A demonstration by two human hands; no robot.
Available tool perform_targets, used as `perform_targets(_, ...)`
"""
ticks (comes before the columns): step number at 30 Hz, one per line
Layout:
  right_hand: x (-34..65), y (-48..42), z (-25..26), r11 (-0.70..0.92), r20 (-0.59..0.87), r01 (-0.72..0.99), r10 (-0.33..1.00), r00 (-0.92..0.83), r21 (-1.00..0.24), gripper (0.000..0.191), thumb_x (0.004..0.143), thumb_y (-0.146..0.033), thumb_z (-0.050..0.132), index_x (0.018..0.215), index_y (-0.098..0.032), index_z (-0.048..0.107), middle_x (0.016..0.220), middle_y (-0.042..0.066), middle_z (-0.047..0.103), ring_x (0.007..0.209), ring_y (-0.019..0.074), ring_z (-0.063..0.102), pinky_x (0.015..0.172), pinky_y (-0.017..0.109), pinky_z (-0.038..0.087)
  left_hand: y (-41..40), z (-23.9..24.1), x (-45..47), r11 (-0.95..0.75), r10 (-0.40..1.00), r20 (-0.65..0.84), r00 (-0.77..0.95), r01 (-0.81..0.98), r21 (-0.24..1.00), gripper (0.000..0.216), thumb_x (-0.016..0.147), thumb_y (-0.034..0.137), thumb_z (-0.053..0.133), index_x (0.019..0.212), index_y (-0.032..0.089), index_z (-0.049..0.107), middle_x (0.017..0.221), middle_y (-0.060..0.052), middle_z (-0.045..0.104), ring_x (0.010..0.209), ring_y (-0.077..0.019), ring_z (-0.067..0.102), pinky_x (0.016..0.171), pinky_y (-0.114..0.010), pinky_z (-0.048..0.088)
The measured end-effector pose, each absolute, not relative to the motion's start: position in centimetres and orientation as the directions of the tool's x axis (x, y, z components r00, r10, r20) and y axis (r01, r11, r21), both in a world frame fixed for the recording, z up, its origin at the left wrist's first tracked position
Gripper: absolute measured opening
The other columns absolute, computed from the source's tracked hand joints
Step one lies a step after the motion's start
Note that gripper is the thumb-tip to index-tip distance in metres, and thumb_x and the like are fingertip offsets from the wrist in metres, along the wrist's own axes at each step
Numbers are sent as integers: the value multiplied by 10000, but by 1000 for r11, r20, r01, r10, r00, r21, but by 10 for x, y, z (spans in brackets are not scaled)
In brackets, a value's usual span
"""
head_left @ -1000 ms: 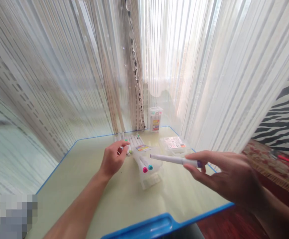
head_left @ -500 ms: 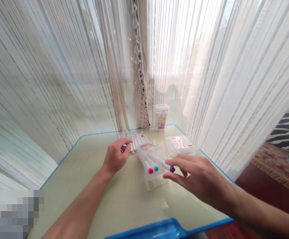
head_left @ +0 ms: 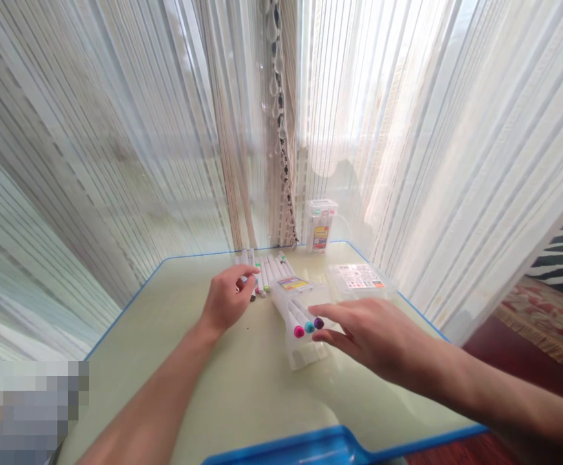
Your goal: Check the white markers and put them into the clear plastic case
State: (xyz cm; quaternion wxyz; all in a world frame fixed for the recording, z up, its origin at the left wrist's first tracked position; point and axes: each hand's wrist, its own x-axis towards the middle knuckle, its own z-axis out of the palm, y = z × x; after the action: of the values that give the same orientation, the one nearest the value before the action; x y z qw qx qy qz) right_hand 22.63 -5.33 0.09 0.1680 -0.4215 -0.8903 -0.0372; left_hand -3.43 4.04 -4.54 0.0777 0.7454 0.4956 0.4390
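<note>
My right hand [head_left: 368, 329] has its thumb and index finger around the end of a purple-capped marker [head_left: 318, 323]. This marker lies in a clear plastic case [head_left: 305, 357], alongside a teal-capped marker [head_left: 309, 327] and a pink-capped marker [head_left: 299, 331]. A yellow label [head_left: 293, 283] shows at the case's far end. To the left, my left hand [head_left: 227, 297] is beside a row of white markers [head_left: 274, 266], thumb and index curved with a gap between them. It partly covers the nearest markers, and I see nothing held in it.
Behind the case, an upright clear box of markers [head_left: 320, 226] stands at the table's far edge. A flat clear lid with a printed sheet [head_left: 361, 278] lies to the right. The pale table [head_left: 223, 394] has a blue rim, and string curtains [head_left: 165, 161] hang close behind.
The purple-capped marker has moved left with my right hand and now lies beside the teal one in the case. My left hand has hardly moved. The view has shifted slightly.
</note>
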Motion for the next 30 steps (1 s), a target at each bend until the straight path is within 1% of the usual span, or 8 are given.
perform_targets(4, 229, -56, -2, 654, 381, 754, 713, -588, -62, 318, 887, -332, 735, 1171, -189, 734, 737, 41, 775, 597, 204, 716, 531, 280, 389, 45, -44, -42, -326, 857, 514, -18, 754, 570, 263, 869, 304, 529, 951, 193, 753, 913, -30, 763, 639, -152, 628, 694, -270, 509)
perform_targets(8, 234, -59, 6, 692, 527, 715, 645, -554, -96, 328, 862, -343, 753, 1127, -150, 744, 507, -44, 610, 421, 126, 544, 503, 264, 365, 51, -45, -53, -139, 870, 461, -178, 806, 575, 281, 863, 259, 492, 961, 204, 749, 927, -38, 763, 712, -179, 665, 791, -292, 506)
perform_targets(12, 236, -48, 33, 749, 695, 632, 562, -448, -199, 184, 926, -323, 665, 956, -165, 756, 463, -84, 463, 398, 76, 419, 477, 228, 342, 59, -53, -60, -12, 895, 377, -240, 830, 557, 273, 834, 253, 532, 1000, 194, 741, 914, -63, 761, 771, -216, 693, 791, -315, 503)
perform_targets(15, 231, -21, 44, 727, 806, 615, 542, -238, -307, 205, 928, -317, 642, 824, -162, 727, 467, -85, 387, 414, 76, 326, 452, 237, 291, 63, -58, -61, 51, 916, 317, -246, 855, 515, 296, 808, 342, 620, 1023, 173, 731, 939, -97, 759, 817, -244, 706, 749, -319, 506)
perform_targets(19, 226, 18, 22, 699, 781, 492, 622, -61, -518, 266, 938, -346, 592, 786, -155, 698, 495, -64, 421, 445, 91, 344, 457, 248, 281, 62, -61, -63, 68, 932, 293, -215, 895, 441, 276, 770, 324, 649, 980, 165, 734, 929, -129, 762, 822, -262, 713, 686, -309, 495)
perform_targets(23, 234, 28, -7, 678, 795, 590, 599, -98, -438, 254, 929, -329, 577, 777, -162, 694, 468, -75, 392, 426, 93, 359, 487, 252, 322, 59, -64, -71, 25, 928, 335, -165, 922, 386, 189, 779, 241, 599, 881, 171, 741, 935, -161, 756, 842, -279, 710, 672, -310, 486)
perform_targets(26, 242, 28, -15, 662, 828, 654, 552, -94, -367, 260, 925, -331, 565, 773, -167, 697, 468, -61, 450, 421, 98, 416, 491, 248, 348, 59, -64, -77, 10, 907, 385, -171, 923, 386, 175, 807, 234, 572, 817, 174, 737, 882, -164, 745, 850, -281, 705, 693, -315, 494)
perform_targets(30, 243, 31, -17, 664, 844, 658, 531, -81, -354, 246, 921, -319, 561, 798, -166, 709, 491, -38, 546, 427, 107, 476, 489, 244, 385, 57, -49, -77, -20, 853, 474, -218, 894, 447, 234, 848, 210, 525, 924, 143, 736, 942, -172, 739, 905, -281, 697, 781, -349, 514)
